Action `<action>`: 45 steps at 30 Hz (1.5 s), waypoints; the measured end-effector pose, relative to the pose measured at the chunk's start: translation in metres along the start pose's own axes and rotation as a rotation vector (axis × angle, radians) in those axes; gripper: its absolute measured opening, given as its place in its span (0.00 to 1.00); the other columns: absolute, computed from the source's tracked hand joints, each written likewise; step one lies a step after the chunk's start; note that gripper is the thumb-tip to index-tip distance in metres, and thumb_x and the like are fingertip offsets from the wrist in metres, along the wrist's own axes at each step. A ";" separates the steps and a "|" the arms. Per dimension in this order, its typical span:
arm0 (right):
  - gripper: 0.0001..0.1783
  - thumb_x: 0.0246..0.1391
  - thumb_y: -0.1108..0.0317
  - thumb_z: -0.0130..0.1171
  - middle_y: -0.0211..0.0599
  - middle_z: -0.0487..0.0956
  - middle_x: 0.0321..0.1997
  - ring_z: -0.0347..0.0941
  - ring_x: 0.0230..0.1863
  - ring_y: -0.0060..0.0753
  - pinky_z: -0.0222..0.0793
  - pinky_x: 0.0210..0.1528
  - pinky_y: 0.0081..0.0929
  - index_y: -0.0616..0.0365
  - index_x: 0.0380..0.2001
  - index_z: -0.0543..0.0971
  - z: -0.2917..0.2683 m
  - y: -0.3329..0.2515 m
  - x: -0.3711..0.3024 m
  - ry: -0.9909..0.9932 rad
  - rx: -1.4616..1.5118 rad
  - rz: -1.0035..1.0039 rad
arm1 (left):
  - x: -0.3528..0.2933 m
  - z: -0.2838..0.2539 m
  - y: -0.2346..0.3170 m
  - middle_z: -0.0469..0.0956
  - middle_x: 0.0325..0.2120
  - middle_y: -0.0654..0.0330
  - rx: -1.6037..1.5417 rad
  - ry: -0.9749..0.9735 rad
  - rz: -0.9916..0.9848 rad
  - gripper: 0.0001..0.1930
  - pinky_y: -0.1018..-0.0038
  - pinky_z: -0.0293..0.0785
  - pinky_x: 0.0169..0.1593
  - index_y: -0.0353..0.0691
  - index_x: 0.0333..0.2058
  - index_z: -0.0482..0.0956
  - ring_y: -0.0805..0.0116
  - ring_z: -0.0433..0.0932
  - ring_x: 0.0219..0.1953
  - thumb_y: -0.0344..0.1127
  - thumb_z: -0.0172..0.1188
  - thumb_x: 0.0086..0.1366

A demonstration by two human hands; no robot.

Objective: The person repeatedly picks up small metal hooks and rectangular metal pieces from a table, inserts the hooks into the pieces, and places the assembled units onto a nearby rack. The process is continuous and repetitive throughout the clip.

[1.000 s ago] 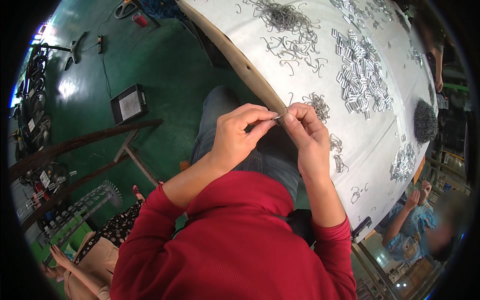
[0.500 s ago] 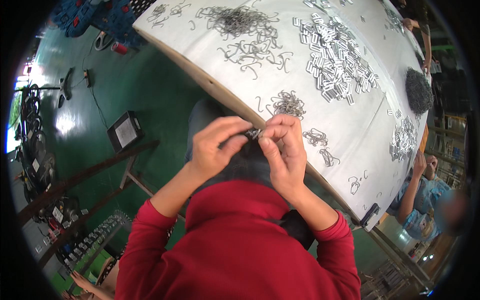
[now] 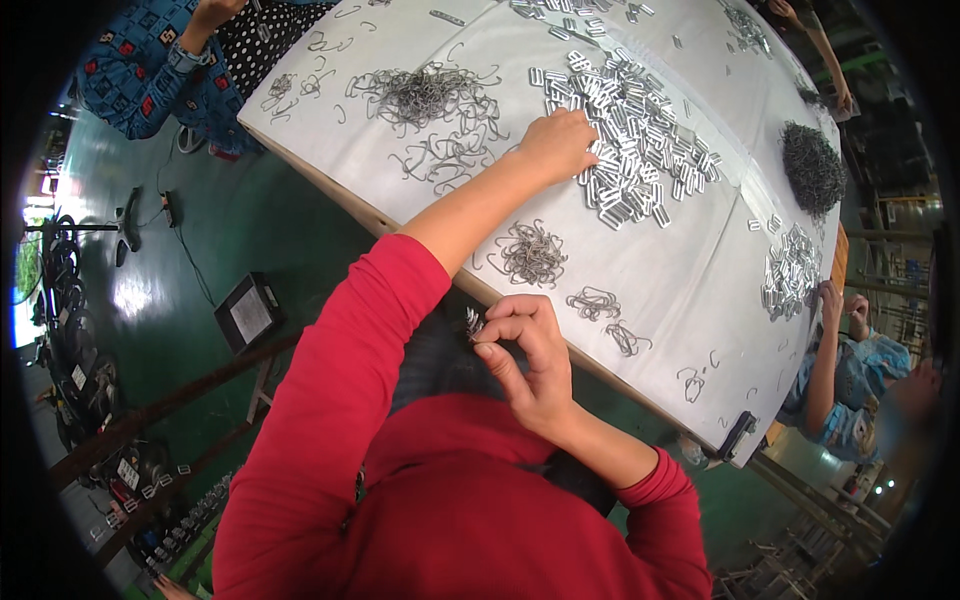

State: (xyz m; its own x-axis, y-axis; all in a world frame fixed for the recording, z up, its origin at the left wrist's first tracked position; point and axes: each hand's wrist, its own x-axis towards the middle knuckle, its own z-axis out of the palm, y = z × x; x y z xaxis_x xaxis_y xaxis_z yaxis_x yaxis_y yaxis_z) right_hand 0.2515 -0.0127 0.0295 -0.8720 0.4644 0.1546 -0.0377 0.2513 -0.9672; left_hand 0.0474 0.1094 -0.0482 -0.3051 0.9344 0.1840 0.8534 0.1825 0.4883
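My left hand [image 3: 556, 148] reaches across the white table to the left edge of a heap of small silver metal slide buckles [image 3: 640, 120]. Its fingertips point down among the buckles, and I cannot make out whether one is pinched. Near the table's front edge, above my lap, my right hand [image 3: 530, 355] is closed, thumb against fingers, on a small bunch of metal pieces [image 3: 473, 322]. Their exact kind is too small to tell. Just beyond that hand lies a pile of bent wire hooks [image 3: 532, 253].
Smaller clusters of wire hooks [image 3: 595, 303] lie to the right, with a larger hook heap [image 3: 425, 98] at the far left. A dark wire pile [image 3: 812, 168] and more buckles [image 3: 792, 272] lie rightward. Other people sit around the table; one wears a blue patterned sleeve [image 3: 850, 375].
My left hand has left my right hand and stretched forward to the buckle heap. My right hand has shifted slightly left and down, still gripping the bunch. The view has shifted too.
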 end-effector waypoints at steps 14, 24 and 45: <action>0.05 0.51 0.75 0.60 0.40 0.67 0.41 0.67 0.40 0.35 0.65 0.42 0.26 0.60 0.32 0.75 0.006 0.007 0.002 0.132 -0.106 -0.064 | -0.133 -0.079 0.032 0.80 0.29 0.62 -0.815 0.228 -0.327 0.07 0.81 0.72 0.38 0.34 0.36 0.79 0.79 0.76 0.32 0.30 0.60 0.59; 0.05 0.51 0.74 0.60 0.39 0.68 0.41 0.66 0.41 0.36 0.64 0.44 0.27 0.60 0.32 0.75 0.034 0.013 0.008 0.137 -0.084 -0.096 | -0.243 -0.118 0.064 0.82 0.27 0.60 -0.880 0.435 -0.455 0.07 0.82 0.73 0.33 0.33 0.35 0.81 0.77 0.78 0.27 0.27 0.62 0.57; 0.06 0.49 0.75 0.61 0.39 0.70 0.38 0.68 0.40 0.37 0.65 0.43 0.29 0.59 0.31 0.75 0.072 0.014 0.022 0.099 -0.223 -0.083 | -0.266 -0.123 0.045 0.80 0.28 0.58 -0.476 0.651 -0.341 0.08 0.77 0.73 0.35 0.35 0.32 0.80 0.69 0.77 0.29 0.20 0.62 0.52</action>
State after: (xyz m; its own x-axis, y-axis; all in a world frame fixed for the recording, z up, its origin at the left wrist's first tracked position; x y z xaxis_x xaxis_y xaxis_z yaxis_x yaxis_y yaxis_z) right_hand 0.1963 -0.0604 0.0047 -0.8178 0.5126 0.2616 0.0109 0.4682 -0.8835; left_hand 0.1150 -0.1682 0.0303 -0.8161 0.4655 0.3424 0.4487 0.1370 0.8831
